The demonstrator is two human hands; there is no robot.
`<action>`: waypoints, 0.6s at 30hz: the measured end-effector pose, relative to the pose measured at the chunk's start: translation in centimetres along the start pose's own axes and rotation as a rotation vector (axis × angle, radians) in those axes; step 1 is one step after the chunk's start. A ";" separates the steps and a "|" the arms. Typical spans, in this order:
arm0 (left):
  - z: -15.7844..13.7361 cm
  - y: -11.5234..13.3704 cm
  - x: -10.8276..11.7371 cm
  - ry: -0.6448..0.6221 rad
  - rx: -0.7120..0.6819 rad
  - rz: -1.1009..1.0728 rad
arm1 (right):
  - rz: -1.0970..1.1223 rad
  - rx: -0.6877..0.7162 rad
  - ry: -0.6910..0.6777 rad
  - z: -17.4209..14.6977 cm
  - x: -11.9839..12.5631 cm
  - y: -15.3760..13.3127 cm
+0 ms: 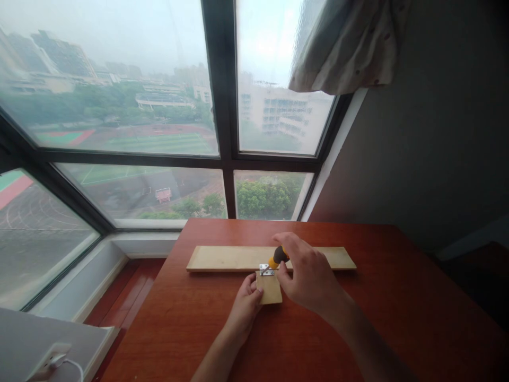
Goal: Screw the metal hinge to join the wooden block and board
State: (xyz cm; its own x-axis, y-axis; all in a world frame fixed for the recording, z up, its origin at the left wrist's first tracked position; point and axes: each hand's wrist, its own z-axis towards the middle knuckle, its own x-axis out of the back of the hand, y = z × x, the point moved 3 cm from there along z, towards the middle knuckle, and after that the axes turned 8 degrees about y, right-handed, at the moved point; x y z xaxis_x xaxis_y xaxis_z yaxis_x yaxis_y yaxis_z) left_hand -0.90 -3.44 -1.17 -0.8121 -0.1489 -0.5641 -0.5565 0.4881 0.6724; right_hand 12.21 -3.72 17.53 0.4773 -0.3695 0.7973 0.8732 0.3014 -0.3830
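My right hand [308, 268] is closed around the yellow and black handle of a short screwdriver [273, 262]. The screwdriver leans, its tip down at a small silver hinge [263, 269]. That hinge lies across the seam between a long pale wooden board [226, 258] and a small square wooden piece [271, 293]. With thumb and fingers, my left hand [247, 298] grips the left edge of the small piece. Several screw heads or holes show on the hinge, too small to tell which.
Everything rests on a reddish-brown wooden table [191, 329]. Beyond its far edge stand large windows with dark frames [228, 159]. A curtain [345, 53] hangs at upper right. A wall socket with a white plug [58, 361] is at lower left.
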 end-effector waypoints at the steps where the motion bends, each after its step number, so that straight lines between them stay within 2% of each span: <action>1: 0.0 0.0 0.0 -0.002 0.000 -0.003 | -0.006 0.002 0.000 0.0 0.0 0.0; 6: -0.1 0.1 -0.2 -0.001 0.000 -0.010 | -0.038 -0.054 0.014 0.1 -0.3 0.6; 13: -0.2 0.2 -0.1 -0.013 0.005 0.005 | -0.005 -0.010 0.034 -0.2 0.0 0.4; 18: -0.2 0.1 -0.1 -0.018 0.001 0.000 | -0.038 -0.076 0.032 -0.1 -0.3 1.0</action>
State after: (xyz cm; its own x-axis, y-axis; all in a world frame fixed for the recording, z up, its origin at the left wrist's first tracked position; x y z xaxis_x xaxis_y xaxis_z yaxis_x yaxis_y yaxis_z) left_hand -0.92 -3.49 -0.94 -0.8089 -0.1337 -0.5725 -0.5564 0.4886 0.6721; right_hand 12.98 -3.44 16.86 0.4457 -0.4073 0.7971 0.8950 0.2192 -0.3884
